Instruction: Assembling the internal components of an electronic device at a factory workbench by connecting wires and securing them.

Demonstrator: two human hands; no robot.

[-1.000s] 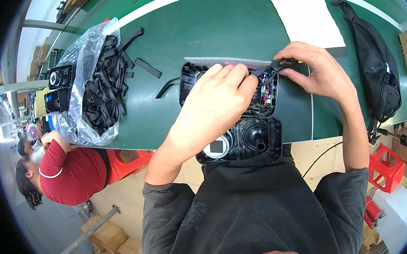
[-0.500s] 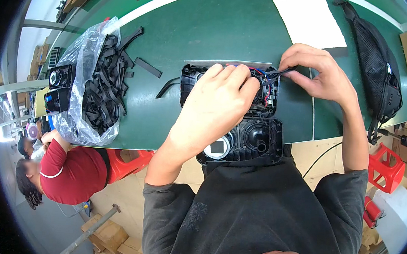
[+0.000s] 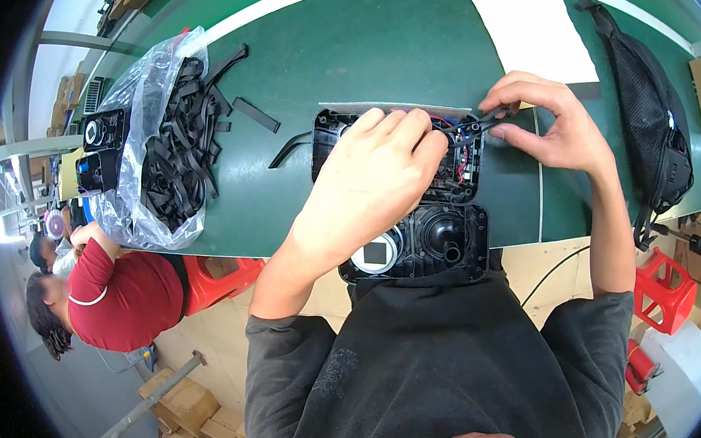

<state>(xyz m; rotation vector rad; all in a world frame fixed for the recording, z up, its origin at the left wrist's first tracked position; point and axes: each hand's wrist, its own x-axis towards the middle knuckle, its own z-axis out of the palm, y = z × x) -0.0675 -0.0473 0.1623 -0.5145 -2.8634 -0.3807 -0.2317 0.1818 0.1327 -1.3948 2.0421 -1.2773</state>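
Head view: a black plastic housing (image 3: 449,227) lies opened on the green counter (image 3: 364,47), right at its near edge and straight ahead of the person. Its far half shows red and blue wires (image 3: 460,158) inside; its near half has a round funnel-shaped recess and, left of that, a round part with a small square screen (image 3: 375,254).

The left hand (image 3: 370,183) lies palm down over the far half of the housing, fingers held together and curled, their tips pressing into the open shell. Whether it grips anything underneath cannot be told.

The right hand (image 3: 551,124) hovers at the far right corner of the housing, thumb and forefinger pinched on a thin black strip (image 3: 477,126) that runs left to the housing's rim, just beside the left fingertips.

On the left of the counter, well apart from the housing, a clear plastic bag (image 3: 146,145) spills a heap of black strips (image 3: 179,152). Two loose strips lie between bag and housing. A white sheet of paper (image 3: 534,36) rests on the far side, and a black mesh bag (image 3: 651,119) lies at the right. Beyond the counter's left end, another person in a red shirt (image 3: 126,296) sits low, near a red stool (image 3: 218,274).
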